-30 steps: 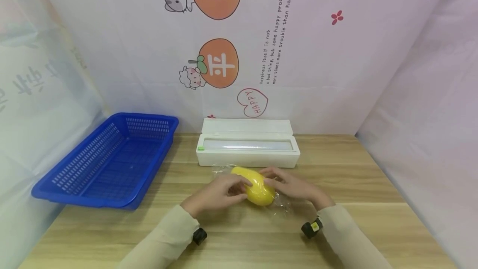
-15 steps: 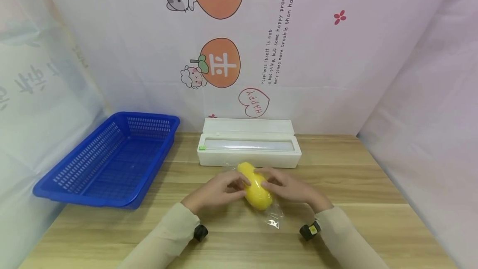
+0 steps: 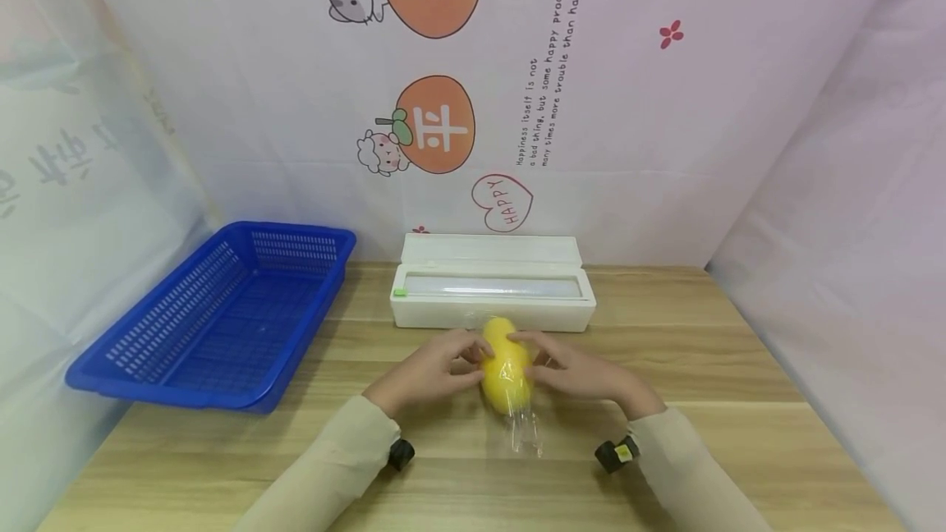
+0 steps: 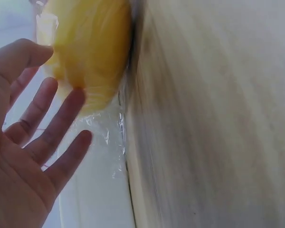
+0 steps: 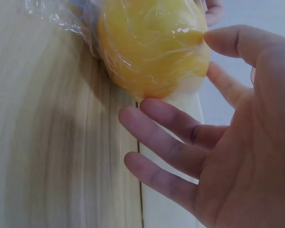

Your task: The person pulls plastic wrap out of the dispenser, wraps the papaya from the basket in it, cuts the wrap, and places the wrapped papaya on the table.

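Observation:
A smooth yellow fruit (image 3: 507,376), long and narrower at its far end like a mango, is wrapped in clear cling film. My left hand (image 3: 436,366) holds its left side with curled thumb and fingers; my right hand (image 3: 572,365) does the same on the right. From the near end of the fruit trails a loose twist of film (image 3: 525,433). Film also sticks out past the fruit in the left wrist view, where the little finger of my left hand (image 4: 31,156) stands off it. Thumb and index fingertips of my right hand (image 5: 237,137) meet the fruit, with the other fingers spread below.
Behind the fruit stands a white cling film dispenser (image 3: 493,315), its lid (image 3: 491,249) raised and a green slider (image 3: 400,293) at its left end. A blue plastic basket (image 3: 306,335) sits to the left. Printed white sheets (image 3: 628,146) enclose the wooden table (image 3: 702,351).
The wrapped fruit has turned between my hands, from lying slantwise to pointing nearly straight away from me. Its loose film tail has swung from the right to the near side.

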The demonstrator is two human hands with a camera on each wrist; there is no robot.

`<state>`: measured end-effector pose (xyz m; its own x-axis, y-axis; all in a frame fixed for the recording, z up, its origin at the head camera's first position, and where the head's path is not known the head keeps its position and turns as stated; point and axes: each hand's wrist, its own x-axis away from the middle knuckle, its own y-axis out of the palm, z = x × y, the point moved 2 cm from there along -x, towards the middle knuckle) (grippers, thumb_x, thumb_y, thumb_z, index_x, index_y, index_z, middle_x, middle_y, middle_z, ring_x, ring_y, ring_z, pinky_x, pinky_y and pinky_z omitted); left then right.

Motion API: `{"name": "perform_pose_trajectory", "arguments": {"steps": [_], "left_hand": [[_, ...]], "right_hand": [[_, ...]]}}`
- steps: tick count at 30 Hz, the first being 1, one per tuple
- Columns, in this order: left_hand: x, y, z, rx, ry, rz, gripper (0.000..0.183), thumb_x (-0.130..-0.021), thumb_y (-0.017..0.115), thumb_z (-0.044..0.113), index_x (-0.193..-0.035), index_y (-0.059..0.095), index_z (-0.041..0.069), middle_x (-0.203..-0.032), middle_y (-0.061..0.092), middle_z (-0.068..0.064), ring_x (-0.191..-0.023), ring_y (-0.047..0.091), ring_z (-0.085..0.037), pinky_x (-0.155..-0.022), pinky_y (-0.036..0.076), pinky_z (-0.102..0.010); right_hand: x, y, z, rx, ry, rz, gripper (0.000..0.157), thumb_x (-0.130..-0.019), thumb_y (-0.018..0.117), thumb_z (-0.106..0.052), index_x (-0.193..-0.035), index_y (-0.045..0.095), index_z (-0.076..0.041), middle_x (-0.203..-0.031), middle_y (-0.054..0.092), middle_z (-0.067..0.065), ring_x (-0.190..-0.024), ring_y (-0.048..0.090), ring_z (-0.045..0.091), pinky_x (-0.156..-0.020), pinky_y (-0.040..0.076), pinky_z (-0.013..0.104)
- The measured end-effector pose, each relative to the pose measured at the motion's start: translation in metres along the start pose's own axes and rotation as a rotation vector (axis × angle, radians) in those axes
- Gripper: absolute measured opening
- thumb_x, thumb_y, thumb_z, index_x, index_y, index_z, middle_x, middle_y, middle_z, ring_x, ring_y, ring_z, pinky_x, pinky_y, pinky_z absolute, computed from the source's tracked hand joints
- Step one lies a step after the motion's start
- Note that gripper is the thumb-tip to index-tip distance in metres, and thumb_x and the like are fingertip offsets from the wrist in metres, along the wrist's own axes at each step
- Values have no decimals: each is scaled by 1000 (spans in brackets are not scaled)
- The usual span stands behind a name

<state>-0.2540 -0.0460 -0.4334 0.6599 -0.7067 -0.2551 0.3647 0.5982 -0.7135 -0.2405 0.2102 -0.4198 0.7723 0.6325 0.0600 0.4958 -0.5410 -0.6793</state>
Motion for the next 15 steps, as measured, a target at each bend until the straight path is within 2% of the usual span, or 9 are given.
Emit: {"name": "perform_pose_trajectory", "arguments": {"steps": [4,7,11,15], "left_hand": [[1,5,4,-230,151,29,24,-87,79,16,-105,62,15,-102,59,6,-96,56,-8,-88,50,-23],[4,10,11,-356,245,11,26,-80,82,15,-97,63,19,-100,58,8,-94,55,-7,-87,48,-19],[6,18,22,-483,319,-20,25,-78,82,15,-94,64,22,-97,57,10,-87,52,-6,-82,46,-18],[6,23,28,-559,378,-5,24,-81,83,25,-93,62,23,-91,52,10,-79,46,-5,-74,42,-19]], "right_hand": [[2,0,2,-4,-2,-5,58,-102,59,-33,-154,34,-29,-117,61,10,-104,60,25,-83,52,45],[3,-1,3,-9,1,-4,59,-101,60,-33,-154,34,-28,-116,62,9,-103,60,25,-84,51,44],[4,-1,3,-16,3,-5,59,-101,61,-32,-154,34,-27,-115,63,8,-104,61,25,-86,51,45],[4,-2,3,-16,1,-7,59,-102,60,-32,-154,34,-26,-113,63,8,-103,61,25,-86,51,45]]}}
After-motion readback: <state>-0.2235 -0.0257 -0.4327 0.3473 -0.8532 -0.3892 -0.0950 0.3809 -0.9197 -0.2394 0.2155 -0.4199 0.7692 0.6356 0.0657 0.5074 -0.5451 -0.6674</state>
